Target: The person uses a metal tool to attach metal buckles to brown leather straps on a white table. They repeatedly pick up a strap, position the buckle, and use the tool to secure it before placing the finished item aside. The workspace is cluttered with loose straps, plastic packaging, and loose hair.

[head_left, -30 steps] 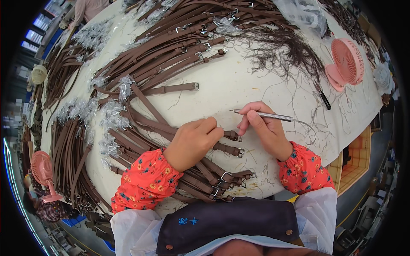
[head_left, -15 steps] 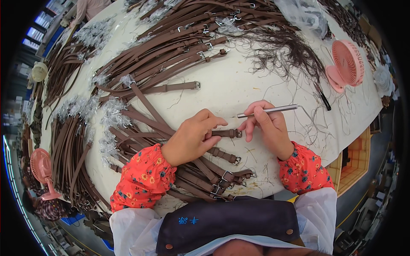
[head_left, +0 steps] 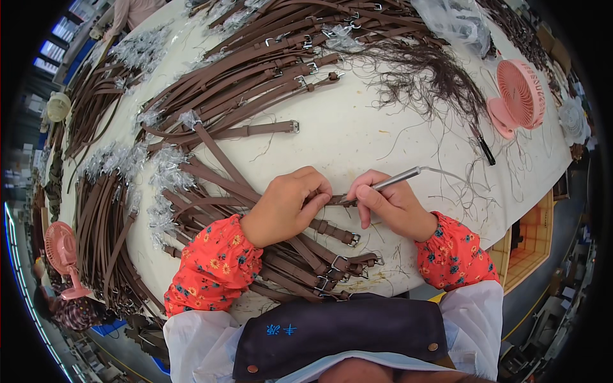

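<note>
Currently, a yellow crate sits low at the right, beyond the table edge; its contents cannot be made out. Clear plastic bag at the far right of the table, crumpled; contents likewise unclear. Clear plastic film is bunched at the ends of many brown straps in the bundles.

Work area: one brown strap lies between the two hands, its end pointing right. Left hand: fingers curled, thumb and forefinger tips close together at this strap; cannot tell whether they pinch it. Right hand: fingers clamped on a silver pen-like tool, tilted, tip down at the strap end, thin clear tube trailing from its rear.

Surface: white-topped table, scattered with loose threads and small brown marks. Dark thread tangle near the far straps. Pink fan upright at right; second pink fan at left.

Room: grey floor with a yellow line; one person at upper left, another in dark patterned clothing at lower left.
</note>
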{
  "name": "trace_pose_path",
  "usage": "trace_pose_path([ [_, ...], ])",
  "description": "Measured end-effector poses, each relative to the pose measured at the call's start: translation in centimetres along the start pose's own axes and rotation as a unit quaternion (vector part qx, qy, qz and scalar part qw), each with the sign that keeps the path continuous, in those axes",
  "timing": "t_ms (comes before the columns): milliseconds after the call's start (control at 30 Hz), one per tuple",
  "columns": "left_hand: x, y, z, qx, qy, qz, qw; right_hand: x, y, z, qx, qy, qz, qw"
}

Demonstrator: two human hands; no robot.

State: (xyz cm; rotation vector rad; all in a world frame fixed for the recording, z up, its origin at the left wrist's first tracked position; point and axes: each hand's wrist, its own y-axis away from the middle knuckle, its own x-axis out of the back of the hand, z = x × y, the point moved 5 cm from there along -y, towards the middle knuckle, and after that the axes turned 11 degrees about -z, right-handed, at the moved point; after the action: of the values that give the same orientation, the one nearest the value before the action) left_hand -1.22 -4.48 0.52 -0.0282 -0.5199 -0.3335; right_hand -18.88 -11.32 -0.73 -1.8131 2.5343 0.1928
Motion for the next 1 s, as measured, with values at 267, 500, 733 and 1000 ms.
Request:
trace_pose_path([
  [267, 0.01, 0.02, -0.26, 0.012, 0.027, -0.021, 0.999, -0.09, -0.01, 0.25, -0.001, 0.005, -0.007, 1.0],
  [500, 0.07, 0.0, -0.15, 0.017, 0.026, -0.029, 0.999, -0.13, -0.04, 0.11, -0.005, 0.015, -0.007, 1.0],
  [733, 0.14, 0.04, -0.17, 0.007, 0.019, -0.029, 0.999, -0.03, -0.01, 0.18, 0.007, 0.01, 0.003, 1.0],
  [1000, 0.31, 0.04, -0.09, 0.008, 0.016, -0.039, 0.999, 0.13, -0.06, 0.43, 0.014, 0.002, 0.018, 1.0],
])
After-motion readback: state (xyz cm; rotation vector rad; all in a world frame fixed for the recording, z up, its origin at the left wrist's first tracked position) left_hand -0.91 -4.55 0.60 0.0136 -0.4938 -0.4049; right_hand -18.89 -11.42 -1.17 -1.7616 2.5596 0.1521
